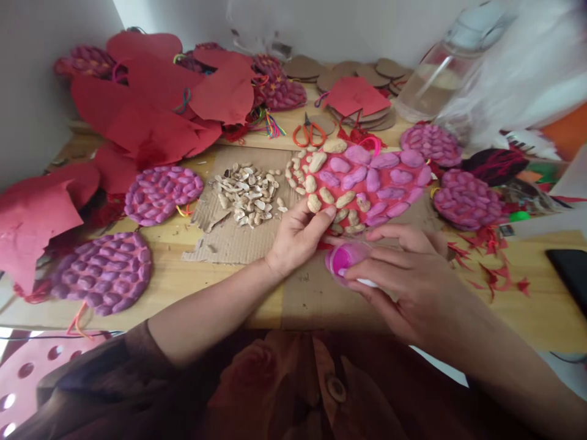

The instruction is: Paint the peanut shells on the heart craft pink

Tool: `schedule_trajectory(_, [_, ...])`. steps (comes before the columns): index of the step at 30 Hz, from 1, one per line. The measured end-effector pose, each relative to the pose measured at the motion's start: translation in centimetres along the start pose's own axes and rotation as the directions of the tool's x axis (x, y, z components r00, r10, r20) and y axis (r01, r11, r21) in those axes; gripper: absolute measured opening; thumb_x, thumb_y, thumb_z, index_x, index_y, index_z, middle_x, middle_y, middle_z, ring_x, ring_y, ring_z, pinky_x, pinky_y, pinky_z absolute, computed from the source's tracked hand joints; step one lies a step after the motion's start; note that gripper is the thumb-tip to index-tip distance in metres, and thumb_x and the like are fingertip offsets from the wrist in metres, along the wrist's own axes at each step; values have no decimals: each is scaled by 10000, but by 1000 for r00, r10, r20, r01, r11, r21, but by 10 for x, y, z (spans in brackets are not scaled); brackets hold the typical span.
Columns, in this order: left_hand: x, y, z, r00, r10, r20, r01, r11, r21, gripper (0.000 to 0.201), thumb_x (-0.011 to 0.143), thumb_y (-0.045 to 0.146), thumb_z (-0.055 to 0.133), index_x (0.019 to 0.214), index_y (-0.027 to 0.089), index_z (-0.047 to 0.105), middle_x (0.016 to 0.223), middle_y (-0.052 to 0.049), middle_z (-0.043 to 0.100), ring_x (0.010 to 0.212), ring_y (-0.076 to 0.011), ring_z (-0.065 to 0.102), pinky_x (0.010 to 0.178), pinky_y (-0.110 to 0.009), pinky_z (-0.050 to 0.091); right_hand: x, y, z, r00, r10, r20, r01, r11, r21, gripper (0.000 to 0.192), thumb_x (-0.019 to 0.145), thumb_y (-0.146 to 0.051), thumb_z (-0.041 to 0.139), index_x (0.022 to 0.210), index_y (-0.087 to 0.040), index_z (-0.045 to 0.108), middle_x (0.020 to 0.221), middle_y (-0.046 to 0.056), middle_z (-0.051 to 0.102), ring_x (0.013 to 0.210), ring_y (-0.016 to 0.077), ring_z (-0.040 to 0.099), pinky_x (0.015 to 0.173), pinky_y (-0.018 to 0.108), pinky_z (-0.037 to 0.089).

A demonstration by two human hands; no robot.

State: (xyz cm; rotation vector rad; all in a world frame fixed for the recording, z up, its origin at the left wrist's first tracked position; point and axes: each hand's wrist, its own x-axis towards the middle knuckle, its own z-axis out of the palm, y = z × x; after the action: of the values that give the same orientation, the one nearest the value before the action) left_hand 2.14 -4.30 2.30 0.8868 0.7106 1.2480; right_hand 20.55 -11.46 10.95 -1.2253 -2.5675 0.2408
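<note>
A red heart-shaped piece covered in peanut shells [383, 178] lies in front of me on cardboard. Shells on its right side are painted pink-purple; those on the left are bare tan. My left hand [300, 235] grips its near left edge between thumb and fingers. In my right hand [406, 272] is a small clear cup of pink paint [340, 260], tilted with its mouth toward me. A white stick-like piece [367, 282] shows by those fingers; what it is I cannot tell. Left of the heart is a pile of loose peanut shells [250, 192].
Purple shell-covered pieces [103, 272] sit at left and more [468, 198] at right. Red paper shapes [137, 104] heap at back left. Orange-handled scissors [308, 133], brown heart cutouts [342, 76] and a glass bottle [440, 73] stand behind. A dark phone-like object [568, 275] lies far right.
</note>
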Motion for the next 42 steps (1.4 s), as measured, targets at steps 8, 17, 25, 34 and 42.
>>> schedule_trajectory(8, [-5,9,4,995,-64,75,64,998,0,388,836,528,865,967,219,670,818,18,705,628,-142,704,552,-257,646,-14,-6,3,996,-66,-54,66,998,-2,237,992,-162,619,1136,-319,723,1085,-29,815,1326,331,584,1047,516,493])
schedule_trajectory(17, [-5,5,3,993,-38,110,33,998,45,380,852,536,849,953,209,685,859,-5,719,663,-134,680,553,-234,629,-22,-11,5,996,10,-90,-14,999,-41,121,1004,-231,692,1094,-311,701,969,-23,800,1311,322,585,1033,514,457])
schedule_trajectory(25, [-4,3,2,997,-51,50,49,998,42,343,851,500,865,924,213,692,767,10,660,634,-150,670,544,-273,642,-15,-4,7,989,27,-147,-38,997,-69,148,1010,-255,699,1147,-309,710,1041,-8,821,1233,318,631,997,500,446])
schedule_trajectory(34, [-2,3,0,998,-57,38,54,996,69,329,851,470,868,900,213,670,770,23,639,591,-128,644,535,-269,639,-7,5,5,987,44,-157,-48,999,-24,80,1030,-272,660,1058,-250,731,949,32,755,942,236,701,851,407,517])
schedule_trajectory(42, [1,-3,-3,994,-94,47,91,993,69,400,844,557,845,997,219,695,831,17,692,656,-142,673,568,-265,629,-12,9,11,978,136,-156,-120,987,108,98,1044,-273,642,1095,-245,720,1087,32,778,1012,197,752,894,339,562])
